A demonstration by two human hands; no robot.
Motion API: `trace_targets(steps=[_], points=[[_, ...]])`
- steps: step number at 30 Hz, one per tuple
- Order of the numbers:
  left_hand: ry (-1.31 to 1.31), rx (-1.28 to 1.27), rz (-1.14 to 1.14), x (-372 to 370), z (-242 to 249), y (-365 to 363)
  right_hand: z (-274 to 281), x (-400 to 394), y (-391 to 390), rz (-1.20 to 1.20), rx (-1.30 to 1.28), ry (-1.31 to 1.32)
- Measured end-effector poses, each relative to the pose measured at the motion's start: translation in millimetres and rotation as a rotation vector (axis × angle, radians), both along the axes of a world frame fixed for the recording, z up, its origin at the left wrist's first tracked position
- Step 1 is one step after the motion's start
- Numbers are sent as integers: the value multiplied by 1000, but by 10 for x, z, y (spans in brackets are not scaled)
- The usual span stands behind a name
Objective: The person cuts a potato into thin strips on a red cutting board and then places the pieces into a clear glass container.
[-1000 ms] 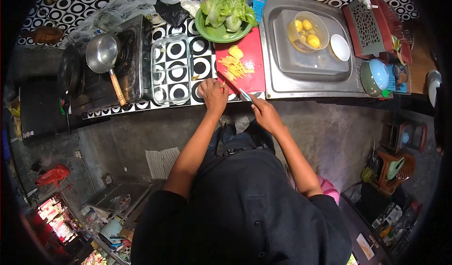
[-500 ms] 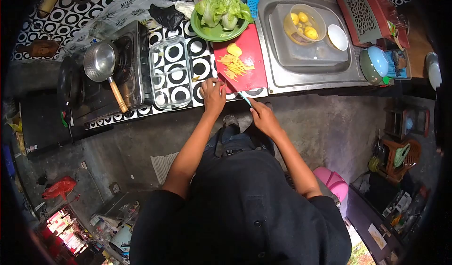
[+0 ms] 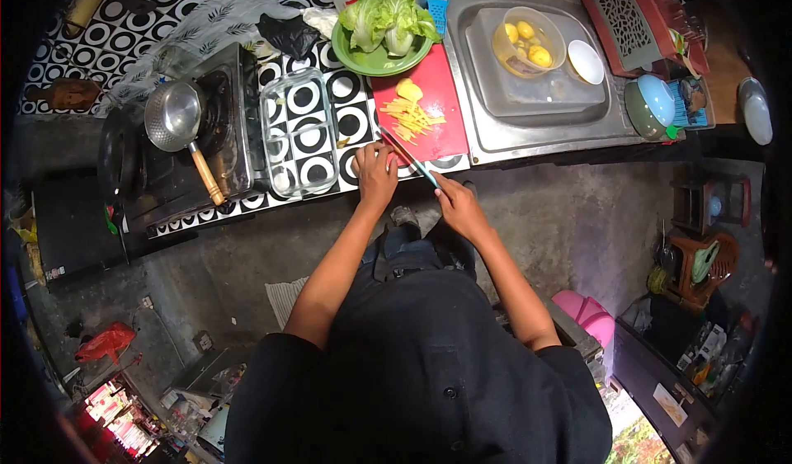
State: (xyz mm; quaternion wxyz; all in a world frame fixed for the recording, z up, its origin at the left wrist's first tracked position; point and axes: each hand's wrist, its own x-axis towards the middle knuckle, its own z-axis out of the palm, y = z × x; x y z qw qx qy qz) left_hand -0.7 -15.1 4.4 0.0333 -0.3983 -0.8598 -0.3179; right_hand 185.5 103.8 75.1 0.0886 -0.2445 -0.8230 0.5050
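Note:
A red cutting board [image 3: 448, 138] lies at the counter's front edge, bearing a heap of thin yellow strips [image 3: 410, 119] and a larger yellow piece [image 3: 408, 90]. My right hand [image 3: 459, 203] is closed round the handle of a knife [image 3: 410, 155], whose blade slants up and left over the board's near left corner. Beside the blade tip, my left hand [image 3: 376, 172] rests at that corner with its fingers bent down. Whatever lies under its fingertips is too small and hidden to make out.
Left of the board are a glass dish [image 3: 277, 167] and a stove with a wooden-handled pan [image 3: 174, 116]. Behind is a green plate [image 3: 388, 70] of leafy greens. A sink [image 3: 544, 138] on the right holds a tub [image 3: 528, 43] of yellow pieces and a white bowl [image 3: 586, 62].
The whole view has shifted slightly. My left hand remains at the board's corner and the knife is still in my right hand, with its blade angled a little differently.

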Motion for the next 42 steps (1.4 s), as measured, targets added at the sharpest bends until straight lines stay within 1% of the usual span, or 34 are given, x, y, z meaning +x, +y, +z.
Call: trace_targets(steps=[4, 13, 24, 30, 36, 42], points=[[3, -10, -23, 19, 1, -56, -54, 2, -25, -2, 18, 12], [20, -42, -29, 11, -8, -105, -55, -1, -36, 9, 44, -63], [25, -39, -45, 1, -39, -108, -53, -9, -28, 12, 57, -43], [-26, 2, 5, -51, -6, -77, -36, 0, -1, 1, 46, -45], [-26, -33, -43, -167, 7, -37, -33, 13, 21, -7, 64, -44], [-49, -63, -151, -294, 41, 26, 27, 71, 103, -21, 48, -78]])
